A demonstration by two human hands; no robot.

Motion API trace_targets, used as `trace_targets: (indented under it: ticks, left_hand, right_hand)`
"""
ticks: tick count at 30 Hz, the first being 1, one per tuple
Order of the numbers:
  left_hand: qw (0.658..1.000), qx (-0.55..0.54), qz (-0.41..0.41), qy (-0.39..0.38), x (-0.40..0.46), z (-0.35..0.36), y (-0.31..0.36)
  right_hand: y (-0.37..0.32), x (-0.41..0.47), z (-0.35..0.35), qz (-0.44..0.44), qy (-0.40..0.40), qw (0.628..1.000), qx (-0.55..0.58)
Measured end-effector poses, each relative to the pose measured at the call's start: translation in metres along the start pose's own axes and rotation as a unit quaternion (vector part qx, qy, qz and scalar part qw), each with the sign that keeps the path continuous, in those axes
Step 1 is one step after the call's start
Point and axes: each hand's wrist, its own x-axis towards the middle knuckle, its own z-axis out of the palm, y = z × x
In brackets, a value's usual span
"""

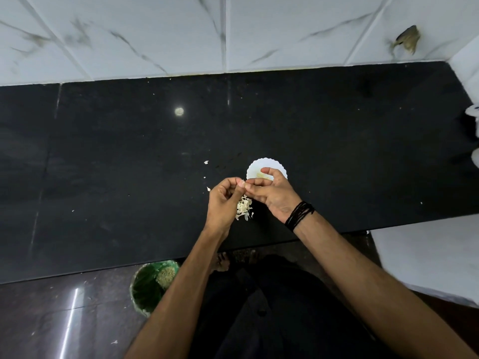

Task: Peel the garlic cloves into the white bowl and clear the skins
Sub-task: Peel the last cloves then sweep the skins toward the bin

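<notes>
White bowl (pixel 252 170) holds yellowish bits, perhaps peeled cloves

The desk (pixel 103 164) is being shown in glossy black, flecked with pale specks. A white bowl (pixel 255 167) with a scalloped rim is being seen, yellowish smears marking its inside. The garlic skins (pixel 244 209) are being rendered in cream and off-white. The wall tiles (pixel 155 35) are being shown white with grey veining. A green bin (pixel 145 288) and a black wristband (pixel 299 215) are being seen.
</notes>
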Motion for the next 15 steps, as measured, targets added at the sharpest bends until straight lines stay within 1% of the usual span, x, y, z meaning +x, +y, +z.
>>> trace_targets:
  ticks: [5,15]
  left_hand:
    - [1.000,0.004,-0.006,-0.029,0.002,0.008,0.004]
    - [0.999,0.021,-0.021,-0.033,-0.006,0.013,0.010]
  right_hand:
    - [-0.014,0.006,-0.009,0.024,-0.033,0.999,-0.013]
    - [-0.021,0.012,-0.012,0.065,-0.091,0.993,-0.026]
